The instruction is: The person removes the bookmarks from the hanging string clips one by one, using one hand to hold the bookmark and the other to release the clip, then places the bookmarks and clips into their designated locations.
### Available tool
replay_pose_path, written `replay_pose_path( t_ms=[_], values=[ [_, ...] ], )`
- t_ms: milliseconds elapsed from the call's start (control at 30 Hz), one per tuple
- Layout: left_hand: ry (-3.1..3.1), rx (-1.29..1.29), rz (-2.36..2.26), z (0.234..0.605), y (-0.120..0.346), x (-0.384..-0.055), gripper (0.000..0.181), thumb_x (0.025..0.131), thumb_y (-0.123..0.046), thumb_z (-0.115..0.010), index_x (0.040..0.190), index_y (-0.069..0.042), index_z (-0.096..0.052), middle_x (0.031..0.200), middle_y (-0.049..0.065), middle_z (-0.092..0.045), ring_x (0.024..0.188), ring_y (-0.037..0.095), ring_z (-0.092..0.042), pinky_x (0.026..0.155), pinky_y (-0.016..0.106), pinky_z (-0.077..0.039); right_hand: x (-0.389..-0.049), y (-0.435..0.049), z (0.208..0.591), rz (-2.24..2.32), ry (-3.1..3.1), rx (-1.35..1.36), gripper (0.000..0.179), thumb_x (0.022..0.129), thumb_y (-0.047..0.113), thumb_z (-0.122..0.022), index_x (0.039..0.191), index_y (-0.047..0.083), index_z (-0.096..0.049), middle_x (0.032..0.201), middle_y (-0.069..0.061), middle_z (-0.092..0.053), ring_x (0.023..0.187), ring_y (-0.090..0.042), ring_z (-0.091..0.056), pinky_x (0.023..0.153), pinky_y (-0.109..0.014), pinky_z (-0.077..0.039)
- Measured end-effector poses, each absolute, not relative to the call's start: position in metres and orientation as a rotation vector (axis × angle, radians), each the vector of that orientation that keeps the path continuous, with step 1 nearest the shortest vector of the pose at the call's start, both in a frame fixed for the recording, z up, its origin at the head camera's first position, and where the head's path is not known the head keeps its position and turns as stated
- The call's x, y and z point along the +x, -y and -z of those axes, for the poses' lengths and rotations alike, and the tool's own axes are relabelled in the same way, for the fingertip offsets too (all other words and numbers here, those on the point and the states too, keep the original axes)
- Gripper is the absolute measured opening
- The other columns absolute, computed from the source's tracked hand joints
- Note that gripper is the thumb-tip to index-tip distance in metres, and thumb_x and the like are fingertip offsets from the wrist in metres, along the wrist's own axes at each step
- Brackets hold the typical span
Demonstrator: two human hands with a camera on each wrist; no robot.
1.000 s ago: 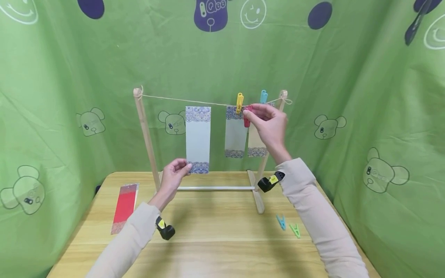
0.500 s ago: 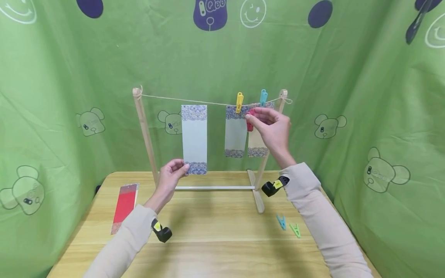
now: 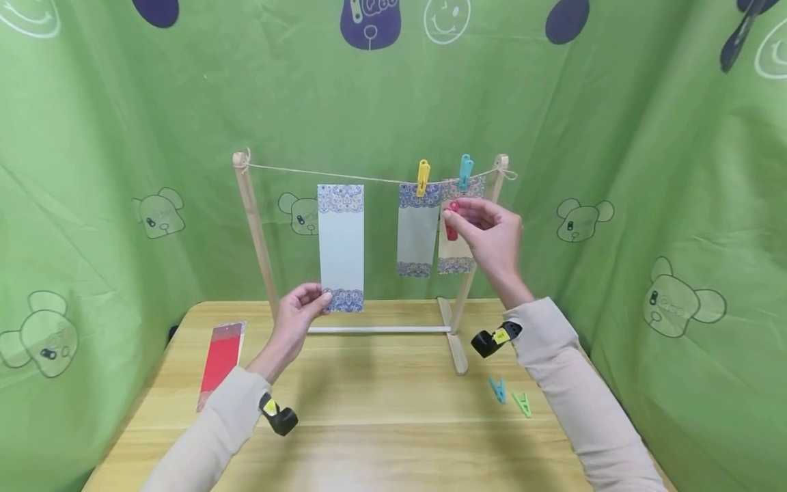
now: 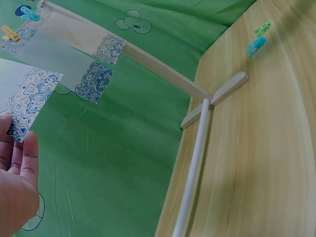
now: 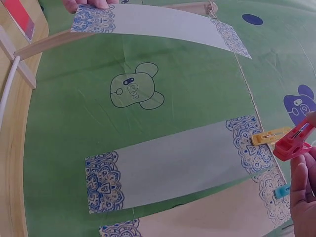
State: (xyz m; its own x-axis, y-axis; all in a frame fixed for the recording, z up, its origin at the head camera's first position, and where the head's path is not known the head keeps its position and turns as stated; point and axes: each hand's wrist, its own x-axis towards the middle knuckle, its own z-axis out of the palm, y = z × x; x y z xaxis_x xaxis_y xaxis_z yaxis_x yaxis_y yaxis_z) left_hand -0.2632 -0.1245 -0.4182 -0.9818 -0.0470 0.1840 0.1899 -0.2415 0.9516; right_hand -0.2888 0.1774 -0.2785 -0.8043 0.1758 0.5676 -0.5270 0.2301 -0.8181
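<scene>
My left hand pinches a pale blue paper card with lace-patterned ends by its lower left corner, holding it upright below the string. Between the thumb and fingers of my right hand is a red clothespin, in front of a cream card. That card hangs from the string by a blue clothespin. Beside it a grey-blue card hangs from a yellow clothespin. In the right wrist view the held card's top end overlaps the string.
The string runs between two wooden posts joined low by a white rod. A red card lies on the wooden table at left. A blue clothespin and a green clothespin lie at right. Green curtains surround the table.
My right hand has drawn right and down with the red clothespin, away from the yellow one. My left hand has shifted the pale card slightly left.
</scene>
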Motion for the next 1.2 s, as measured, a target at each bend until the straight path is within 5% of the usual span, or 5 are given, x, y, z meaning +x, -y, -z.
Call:
replay_pose_path(
  t_ms=[1200],
  values=[
    [1.804, -0.093, 2.410, 0.425, 0.147, -0.239, 0.016, 0.089, 0.003, -0.065, 0.095, -0.011, -0.063, 0.087, -0.002, -0.064, 0.079, 0.010, -0.060, 0.075, 0.022, -0.055, -0.262, -0.210, 0.308, -1.654, 1.996, 0.230, 0.035, 0.080, 0.017, -0.082, 0.109, 0.002, -0.070, 0.096, -0.002, -0.071, 0.085, -0.015, -0.064, 0.072, -0.018, -0.054]
  ],
)
